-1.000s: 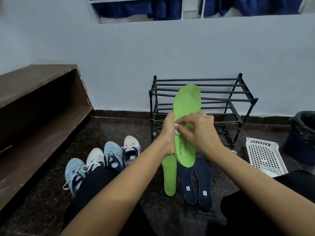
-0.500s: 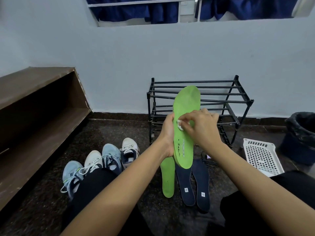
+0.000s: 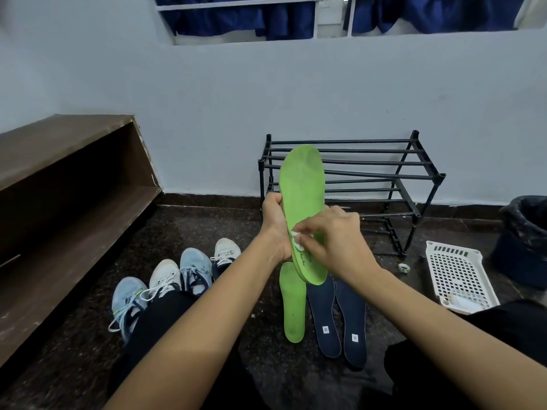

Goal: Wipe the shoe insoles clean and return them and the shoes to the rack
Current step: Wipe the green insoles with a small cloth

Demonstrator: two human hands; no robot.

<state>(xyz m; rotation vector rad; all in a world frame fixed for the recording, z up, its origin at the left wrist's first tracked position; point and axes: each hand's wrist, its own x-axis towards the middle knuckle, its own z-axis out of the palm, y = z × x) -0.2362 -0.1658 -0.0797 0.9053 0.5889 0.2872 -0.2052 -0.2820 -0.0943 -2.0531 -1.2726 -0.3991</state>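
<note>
Lower along the green insole [image 3: 303, 196] than before, the white wipe [image 3: 297, 242] is pinched near the heel by the right hand [image 3: 334, 236]. The insole is held upright by the left hand [image 3: 275, 223], clamped on its 9 o'clock edge. Its long axis runs 6 to 12 o'clock, so the forefoot lies at 12 o'clock from the wipe. Beneath, a second green insole [image 3: 293, 306] and two navy insoles [image 3: 324, 315] are laid on the floor; shoes [image 3: 177, 279] are lined at 9 o'clock, the rack [image 3: 384, 174] at 12.
</note>
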